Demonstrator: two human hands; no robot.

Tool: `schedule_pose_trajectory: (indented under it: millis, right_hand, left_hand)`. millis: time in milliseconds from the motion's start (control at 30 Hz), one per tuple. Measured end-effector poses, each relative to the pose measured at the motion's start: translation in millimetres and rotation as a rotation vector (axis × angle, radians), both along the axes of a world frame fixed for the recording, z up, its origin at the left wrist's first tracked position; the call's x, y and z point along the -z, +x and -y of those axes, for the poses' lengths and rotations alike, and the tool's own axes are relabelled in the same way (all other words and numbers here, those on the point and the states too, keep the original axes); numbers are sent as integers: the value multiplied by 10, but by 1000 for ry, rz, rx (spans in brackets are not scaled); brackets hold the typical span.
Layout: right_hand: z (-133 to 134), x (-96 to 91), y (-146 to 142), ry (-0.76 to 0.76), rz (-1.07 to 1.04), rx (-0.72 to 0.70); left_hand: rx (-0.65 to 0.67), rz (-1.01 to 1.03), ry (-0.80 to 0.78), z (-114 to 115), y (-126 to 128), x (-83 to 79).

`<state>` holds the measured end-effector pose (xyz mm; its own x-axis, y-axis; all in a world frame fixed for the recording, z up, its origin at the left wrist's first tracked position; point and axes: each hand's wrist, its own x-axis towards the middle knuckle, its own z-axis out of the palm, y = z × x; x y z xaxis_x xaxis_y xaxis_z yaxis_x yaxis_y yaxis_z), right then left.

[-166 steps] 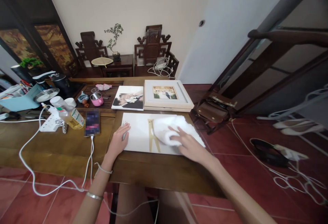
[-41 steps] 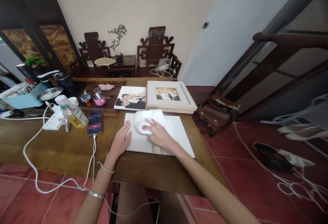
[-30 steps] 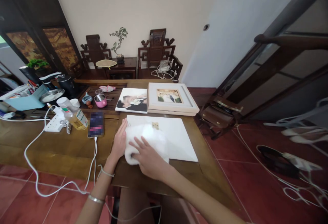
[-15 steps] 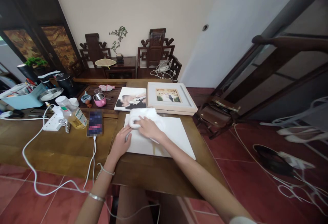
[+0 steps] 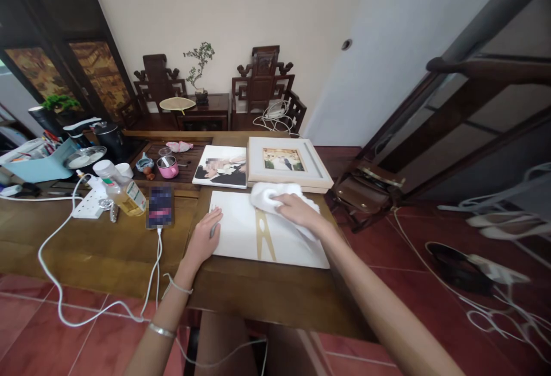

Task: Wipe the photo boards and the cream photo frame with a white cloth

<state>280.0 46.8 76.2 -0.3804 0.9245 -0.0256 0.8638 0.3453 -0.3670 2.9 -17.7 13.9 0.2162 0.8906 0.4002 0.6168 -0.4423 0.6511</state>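
Observation:
A white board [image 5: 241, 232] with a tan folding stand [image 5: 263, 237] on it, like the back of a picture frame, lies flat on the wooden table [image 5: 103, 249]. My left hand [image 5: 203, 239] rests open on the board's left edge, fingers flat. My right hand [image 5: 297, 209] presses a bunched white cloth [image 5: 269, 197] against the board's far right part, fingers curled over the cloth.
Behind the board lie a photo print [image 5: 221, 166] and a white framed photo [image 5: 286, 163]. To the left are a phone [image 5: 159, 206] on a white cable, a bottle [image 5: 123, 192], a power strip [image 5: 88, 204], a pink cup [image 5: 167, 166]. Cables and shoes lie on the red floor at right.
My right hand has slid the cloth from the board's far left corner to its far right part, uncovering the tan stand. My left hand has stayed on the left edge.

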Motion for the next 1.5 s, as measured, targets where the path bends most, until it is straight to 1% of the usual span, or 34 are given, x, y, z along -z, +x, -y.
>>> schedule_pose_trajectory:
  millis: [100, 167, 267, 367, 433, 467, 500, 567, 633, 700, 800, 867, 933, 1000, 1067, 1133, 1267, 1333, 1400, 1433, 1500]
  right_hand:
    - [129, 117, 375, 25, 13, 97]
    - [302, 176, 526, 42, 21, 123]
    - [717, 168, 629, 13, 36, 42]
    - [1195, 56, 662, -70, 30, -80]
    - [1418, -18, 674, -130, -3, -146]
    - [1472, -39, 679, -157, -21, -170]
    - [1482, -45, 682, -178, -35, -179]
    - [1372, -12, 677, -187, -46, -156]
    - [1126, 60, 647, -153, -39, -108]
    - [818, 130, 586, -104, -22, -76]
    - [411, 173, 442, -40, 15, -92]
    - [246, 169, 336, 9, 42, -137]
    - [188, 161, 251, 44, 63, -156]
    - [238, 150, 212, 37, 74, -141]
    - [393, 123, 227, -5, 72, -147]
    - [637, 68, 284, -58, 53, -190]
    - [1194, -107, 417, -171, 18, -285]
    - [1362, -184, 450, -213, 20, -305]
    - [1384, -220, 455, -233, 13, -308]
    - [1335, -218, 450, -230, 8, -302]
    - [1132, -171, 434, -195, 7, -275]
  left_hand:
    - [2, 16, 19, -5, -1, 13]
    - [1, 20, 28, -11, -5, 23]
    - [1, 10, 29, -17, -12, 32]
    - [-1, -2, 21, -14, -12, 28]
    - [0, -7, 16, -9, -9, 19]
    - [-1, -8, 13, -7, -7, 14]
    - [-2, -8, 11, -6, -6, 9]
    - [-10, -7, 9, -8, -5, 0]
    - [-13, -4, 10, -14, -7, -2]
    - [-12, 5, 16, -20, -10, 2]
    - [-10, 25, 23, -26, -15, 12]
    - [-10, 30, 28, -27, -18, 18]
    - [-10, 26, 29, -27, -20, 19]
    - [-10, 19, 23, -26, -21, 16]
    - [-12, 17, 12, -24, -21, 11]
    - [-11, 18, 2, -22, -19, 5]
    - [-9, 12, -8, -16, -15, -5]
    - [-8, 5, -8, -14, -14, -11]
    - [-7, -1, -9, -14, -14, -17]
    - [-8, -4, -10, -15, -15, -20]
    - [-7, -7, -14, -18, -17, -23]
